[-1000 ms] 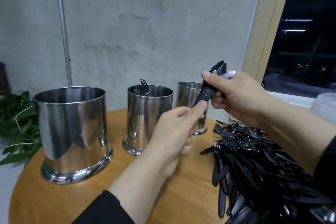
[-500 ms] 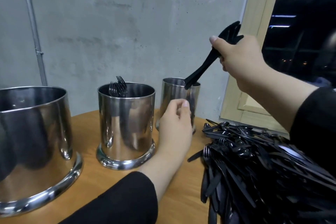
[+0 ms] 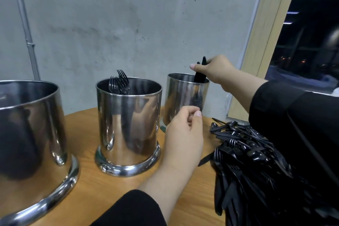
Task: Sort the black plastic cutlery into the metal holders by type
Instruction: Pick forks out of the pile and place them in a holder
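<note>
- Right hand (image 3: 215, 69) reaching to the far right holder (image 3: 185, 95), fingers and thumb curled round a small bundle of black cutlery (image 3: 200, 77).
- Bundle standing close to upright, long axis nearly in line with the holder's axis; lower ends already past the rim and inside, upper ends poking out above the knuckles.
- Type of pieces in the bundle not readable here: the ends are too dark and partly hidden by the fingers.
- Key relation, as a judgement: holder's mouth directly below the grip, so only a short drop and a release should be needed, with little sideways correction.
- Left hand (image 3: 183, 134) nearer the viewer, hovering in front of the same holder's wall, fingers loosely curled with thumb near the fingertips, holding nothing visible; touching the metal or not, cannot tell.
- Middle holder (image 3: 128, 126) carrying a few forks (image 3: 120, 82), tines up, leaning at its far left rim.
- Left holder (image 3: 31, 137) large in the near corner; contents not visible.
- Unsorted pile (image 3: 247, 161) of glossy black knives, forks and spoons heaped on the wooden table (image 3: 91, 194) at the right, just beside the left hand, partly covered by the right sleeve.
- Sorting judged barely begun, given the size of the pile.
</note>
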`<state>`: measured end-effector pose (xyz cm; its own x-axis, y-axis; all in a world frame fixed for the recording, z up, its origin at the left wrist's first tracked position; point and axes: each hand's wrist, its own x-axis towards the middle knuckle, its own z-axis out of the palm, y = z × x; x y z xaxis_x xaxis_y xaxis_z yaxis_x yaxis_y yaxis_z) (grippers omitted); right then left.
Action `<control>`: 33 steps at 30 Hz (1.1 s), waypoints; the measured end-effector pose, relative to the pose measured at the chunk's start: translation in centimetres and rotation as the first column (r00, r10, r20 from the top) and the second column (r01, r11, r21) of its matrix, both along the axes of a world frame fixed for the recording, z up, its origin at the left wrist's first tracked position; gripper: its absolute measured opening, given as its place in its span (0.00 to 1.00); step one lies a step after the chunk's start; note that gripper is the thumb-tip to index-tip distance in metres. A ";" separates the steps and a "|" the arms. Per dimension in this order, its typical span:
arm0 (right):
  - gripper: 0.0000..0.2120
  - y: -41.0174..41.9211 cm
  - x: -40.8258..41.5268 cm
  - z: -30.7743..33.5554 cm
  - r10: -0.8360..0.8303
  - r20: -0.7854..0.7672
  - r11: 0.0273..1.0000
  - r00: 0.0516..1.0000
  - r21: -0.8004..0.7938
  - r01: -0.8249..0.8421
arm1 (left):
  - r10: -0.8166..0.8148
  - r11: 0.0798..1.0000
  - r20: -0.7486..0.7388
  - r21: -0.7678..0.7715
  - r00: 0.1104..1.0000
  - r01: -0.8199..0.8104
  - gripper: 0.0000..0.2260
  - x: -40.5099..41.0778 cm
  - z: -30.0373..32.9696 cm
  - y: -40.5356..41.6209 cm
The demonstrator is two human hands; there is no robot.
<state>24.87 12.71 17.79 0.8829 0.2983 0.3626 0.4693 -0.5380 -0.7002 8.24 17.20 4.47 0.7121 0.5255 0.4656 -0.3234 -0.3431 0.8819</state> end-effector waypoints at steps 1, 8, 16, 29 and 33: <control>0.27 -0.2 -0.1 -0.1 0.005 -0.002 1.000 1.000 -0.027 -0.005 | -0.001 1.000 -0.001 -0.002 1.000 0.001 0.05 -0.1 0.0 0.0; 0.30 -5.0 -4.0 0.3 -0.052 0.200 0.996 0.979 -0.055 0.064 | -0.035 0.996 -0.014 0.087 0.999 0.036 0.06 -1.0 0.6 -0.8; 0.15 -17.7 -15.5 -5.2 0.023 0.248 0.925 0.968 -0.372 0.074 | -0.058 0.857 -0.192 0.494 0.980 0.148 0.09 -2.1 0.2 -3.5; 0.18 -24.1 -22.0 -13.1 0.060 0.336 0.886 0.940 -0.452 0.105 | 0.257 0.617 -0.451 0.757 0.855 0.214 0.20 -3.8 0.1 -4.7; 0.17 -23.8 -22.3 -14.1 0.091 0.295 0.856 0.951 -0.512 0.077 | 0.255 0.635 -0.477 0.738 0.841 0.226 0.21 -3.4 -0.6 -5.3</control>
<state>2.60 -11.12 3.68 0.7544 0.5204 0.4001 0.6144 -0.7744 -0.1510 4.81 11.94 3.92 0.9465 0.1760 0.2705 0.0835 -0.9432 0.3215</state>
